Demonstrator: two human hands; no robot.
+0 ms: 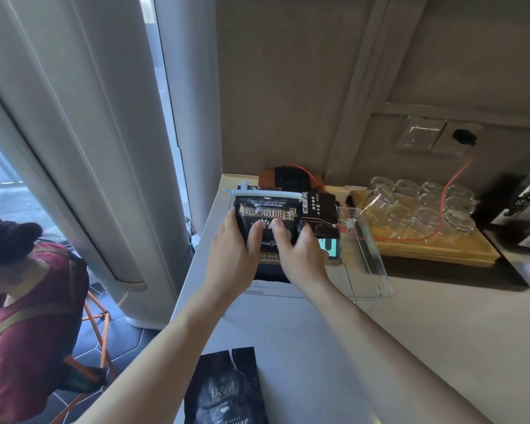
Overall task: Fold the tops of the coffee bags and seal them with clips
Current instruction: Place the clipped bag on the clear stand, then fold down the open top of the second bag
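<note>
We have both hands on one black coffee bag (268, 209) at the far end of the pale counter (318, 347): left hand (231, 255) wrapped round its left edge, right hand (300, 255) round its right edge, thumbs pressed on the printed front. The bag stands upright, its base inside or at the rim of a clear acrylic tray (377, 270); we cannot tell which. A pale sealing clip (266, 194) already runs across its folded top. Risk, as we judge it: the film looks glossy and slick, so the bag could slide through our thumbs when set down, and a soft pouch may topple toward the tray wall. The clip's end sticks out past the left edge; a knock against the second clipped bag (320, 209) just behind could pop it loose. A red wire (444, 203) trails over the glass cups (423, 203) on the wooden tray (435, 252) nearby, a snag hazard. A third bag (227, 390), dark and flat, lies near us on the counter, with no clip visible on it.
</note>
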